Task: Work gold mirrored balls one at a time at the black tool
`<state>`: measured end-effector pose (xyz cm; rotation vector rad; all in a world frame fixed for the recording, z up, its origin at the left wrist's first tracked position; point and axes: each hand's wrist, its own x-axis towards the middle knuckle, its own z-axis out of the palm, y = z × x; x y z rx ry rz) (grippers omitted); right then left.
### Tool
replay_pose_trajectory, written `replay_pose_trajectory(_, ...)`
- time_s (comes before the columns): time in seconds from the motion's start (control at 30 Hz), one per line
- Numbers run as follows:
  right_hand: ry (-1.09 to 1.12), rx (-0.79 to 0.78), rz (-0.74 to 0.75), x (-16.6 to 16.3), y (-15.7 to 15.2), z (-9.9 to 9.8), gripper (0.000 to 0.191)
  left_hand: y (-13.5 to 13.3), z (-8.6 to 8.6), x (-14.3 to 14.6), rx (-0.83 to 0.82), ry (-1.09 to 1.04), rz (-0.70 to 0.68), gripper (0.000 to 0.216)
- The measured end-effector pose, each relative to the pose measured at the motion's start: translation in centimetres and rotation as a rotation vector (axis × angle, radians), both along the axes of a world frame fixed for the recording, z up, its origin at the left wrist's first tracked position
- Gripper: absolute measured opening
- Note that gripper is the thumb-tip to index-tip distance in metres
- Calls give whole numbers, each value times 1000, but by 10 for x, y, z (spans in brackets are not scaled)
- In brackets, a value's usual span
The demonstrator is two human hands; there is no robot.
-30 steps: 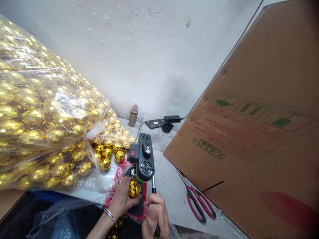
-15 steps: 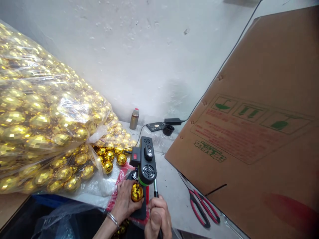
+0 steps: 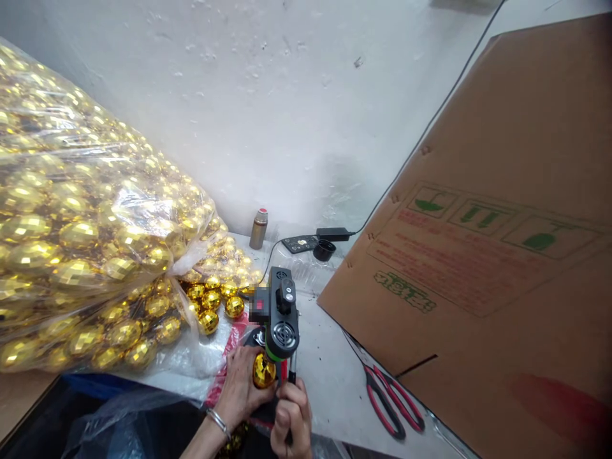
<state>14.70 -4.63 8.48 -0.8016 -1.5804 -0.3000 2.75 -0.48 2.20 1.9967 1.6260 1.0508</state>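
Note:
My left hand point(image 3: 240, 390) is closed around a faceted gold ball point(image 3: 262, 370), holding it under the nozzle of a black machine point(image 3: 281, 313) with a green ring. My right hand point(image 3: 289, 425) is a fist around the machine's thin lever handle point(image 3: 292, 364), just right of the ball. A bracelet sits on my left wrist. The machine stands on a red sheet point(image 3: 230, 357) near the table's front edge.
A huge clear bag of gold balls point(image 3: 81, 242) fills the left, with loose ones point(image 3: 215, 303) spilling out. Red-handled scissors point(image 3: 389, 401) lie to the right. A tilted cardboard box point(image 3: 488, 255) blocks the right. A small bottle point(image 3: 259, 228), black cap point(image 3: 324, 250) and power adapter point(image 3: 333, 233) stand by the wall.
My right hand has brought the lever in toward the machine and ball. The left hand keeps the ball under the nozzle. The view shifted slightly.

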Motion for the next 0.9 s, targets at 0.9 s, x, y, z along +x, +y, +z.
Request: replay_pose_trajectory(0.9, 192, -216, 127, -8, -13, 77, 29, 54, 63, -89, -166, 416, 327, 43)
